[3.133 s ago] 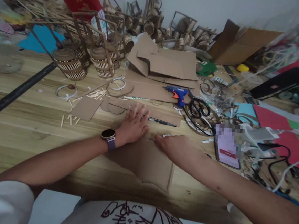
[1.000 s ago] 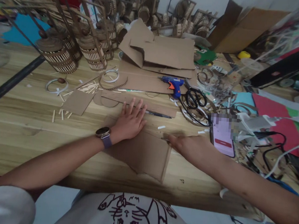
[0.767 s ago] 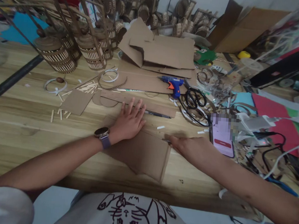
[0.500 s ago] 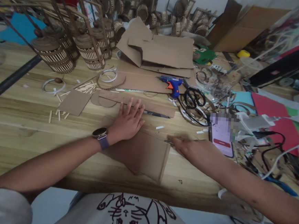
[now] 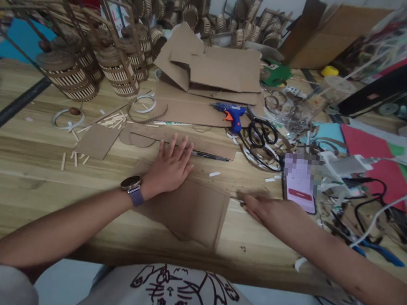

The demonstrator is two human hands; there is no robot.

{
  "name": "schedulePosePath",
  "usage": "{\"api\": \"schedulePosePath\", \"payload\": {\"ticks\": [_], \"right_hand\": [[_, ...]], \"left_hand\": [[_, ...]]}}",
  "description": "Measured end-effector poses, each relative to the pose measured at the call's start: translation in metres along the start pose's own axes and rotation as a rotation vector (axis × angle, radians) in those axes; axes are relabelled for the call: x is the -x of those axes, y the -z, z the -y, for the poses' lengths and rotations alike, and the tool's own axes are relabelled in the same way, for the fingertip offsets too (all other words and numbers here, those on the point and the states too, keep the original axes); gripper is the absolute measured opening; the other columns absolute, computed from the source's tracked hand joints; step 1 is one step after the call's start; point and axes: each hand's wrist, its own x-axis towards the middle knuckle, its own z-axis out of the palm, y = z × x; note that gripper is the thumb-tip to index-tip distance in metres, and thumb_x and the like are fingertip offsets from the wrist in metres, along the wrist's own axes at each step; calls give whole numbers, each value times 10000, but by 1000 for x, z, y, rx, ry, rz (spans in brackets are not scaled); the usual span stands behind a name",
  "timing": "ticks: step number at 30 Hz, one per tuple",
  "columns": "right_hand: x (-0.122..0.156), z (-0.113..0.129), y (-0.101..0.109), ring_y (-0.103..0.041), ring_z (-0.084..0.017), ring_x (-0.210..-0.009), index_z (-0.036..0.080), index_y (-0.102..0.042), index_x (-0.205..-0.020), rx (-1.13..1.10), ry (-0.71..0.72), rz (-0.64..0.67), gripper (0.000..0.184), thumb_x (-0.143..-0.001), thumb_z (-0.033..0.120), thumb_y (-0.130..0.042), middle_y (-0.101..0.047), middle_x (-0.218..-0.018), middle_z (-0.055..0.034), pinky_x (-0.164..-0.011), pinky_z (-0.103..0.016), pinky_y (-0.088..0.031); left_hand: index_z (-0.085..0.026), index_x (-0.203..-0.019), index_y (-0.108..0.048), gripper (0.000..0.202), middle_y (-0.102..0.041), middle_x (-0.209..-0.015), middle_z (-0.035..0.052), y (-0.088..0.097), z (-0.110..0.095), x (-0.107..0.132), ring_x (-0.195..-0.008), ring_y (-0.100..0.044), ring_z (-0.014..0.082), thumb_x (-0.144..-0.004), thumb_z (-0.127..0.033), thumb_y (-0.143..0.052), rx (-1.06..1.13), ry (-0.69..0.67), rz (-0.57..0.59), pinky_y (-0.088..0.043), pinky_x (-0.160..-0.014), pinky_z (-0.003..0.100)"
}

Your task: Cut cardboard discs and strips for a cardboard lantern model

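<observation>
My left hand (image 5: 170, 168), with a watch on the wrist, lies flat with fingers spread over the upper edge of a brown cardboard sheet (image 5: 198, 213). Its fingertips reach a narrow cardboard strip (image 5: 221, 150) and lie beside a black pen (image 5: 212, 156). To the right of the sheet, my right hand (image 5: 265, 210) is closed in a pinch just above the table. A thin metal-tipped tool (image 5: 239, 201) juts left from its fingers, apart from the sheet's right edge. The rest of the tool is hidden in the hand.
A blue glue gun (image 5: 232, 115) lies on cardboard behind the hands, with black-handled scissors (image 5: 261, 131) beside it. A phone (image 5: 298, 183) and tangled cables are at right. Small slatted lanterns (image 5: 70, 74), wooden sticks (image 5: 116, 118) and a cardboard piece (image 5: 98, 140) occupy the left.
My right hand has moved right and slightly nearer to me, taking the thin tool away from the sheet's edge. My left hand stays flat on the sheet. The whole view has shifted slightly.
</observation>
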Motion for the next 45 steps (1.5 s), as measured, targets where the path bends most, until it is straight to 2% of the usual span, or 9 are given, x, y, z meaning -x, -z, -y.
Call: {"api": "schedulePosePath", "payload": {"ticks": [4, 10, 15, 18, 22, 29, 37, 41, 45], "right_hand": [[5, -5, -2, -667, -161, -567, 214, -565, -1145, -2, -7, 30, 171, -1017, 233, -453, -727, -757, -16, -458, -231, -260], [0, -2, 19, -697, -207, -592, 214, -613, -991, -5, -87, 71, 220, -1051, 307, -423, -751, -721, -55, -476, -281, -267], [-38, 33, 41, -749, -247, -691, 193, -617, -1108, -2, -75, 85, 262, -1064, 357, -417, -799, -863, -89, -492, -262, -294], [-65, 56, 53, -769, -272, -756, 190, -615, -1160, 9, -70, 113, 277, -1073, 349, -405, -801, -875, -103, -495, -260, -331], [-83, 69, 61, -779, -291, -825, 189, -621, -1157, 17, -65, 116, 269, -1071, 327, -407, -799, -965, -132, -519, -263, -404], [-85, 72, 66, -784, -299, -829, 192, -626, -1201, 24, -59, 139, 281, -1066, 314, -411, -801, -968, -128, -552, -279, -477], [-89, 71, 66, -785, -297, -809, 207, -628, -1241, 38, -56, 149, 316, -1069, 322, -389, -807, -945, -117, -549, -287, -484], [-91, 73, 68, -786, -308, -794, 194, -621, -1279, 56, -33, 139, 326, -1061, 244, -384, -806, -923, -127, -540, -296, -493], [-92, 74, 70, -789, -291, -781, 190, -648, -1232, 77, -19, 124, 313, -1043, 171, -399, -805, -893, -127, -533, -277, -488]], "left_hand": [[-52, -1557, -360, 596, -256, -1655, 242, -1, 0, 0, -1540, -126, 459, -1045, -355, -392, -4, 0, 11, -137, -1179, 723], [-50, -1559, -361, 603, -244, -1660, 235, 1, -4, -2, -1539, -114, 465, -1042, -355, -414, -14, 9, 22, -129, -1208, 681], [-64, -1561, -357, 597, -243, -1665, 223, 1, -4, -1, -1548, -109, 440, -1047, -366, -395, -1, 11, 8, -143, -1222, 649], [-51, -1556, -361, 606, -252, -1658, 236, 0, -3, -1, -1545, -119, 444, -1046, -376, -390, 10, 2, 0, -159, -1218, 649], [-39, -1550, -371, 607, -266, -1651, 243, -1, -3, -1, -1540, -134, 452, -1040, -367, -403, 9, -2, -8, -163, -1219, 646], [-37, -1547, -379, 602, -281, -1647, 241, -1, -4, 0, -1539, -140, 453, -1035, -353, -411, 12, -10, -15, -165, -1223, 634], [-34, -1543, -383, 607, -288, -1642, 247, 0, -5, -1, -1536, -140, 461, -1031, -356, -434, 27, -4, -3, -167, -1219, 641], [-42, -1546, -379, 608, -280, -1647, 241, -1, -4, -1, -1538, -137, 458, -1032, -361, -435, 22, 4, -3, -163, -1221, 637], [-43, -1544, -382, 600, -284, -1645, 242, -2, -3, -1, -1540, -145, 445, -1039, -366, -407, 21, -2, -10, -167, -1220, 635]]}}
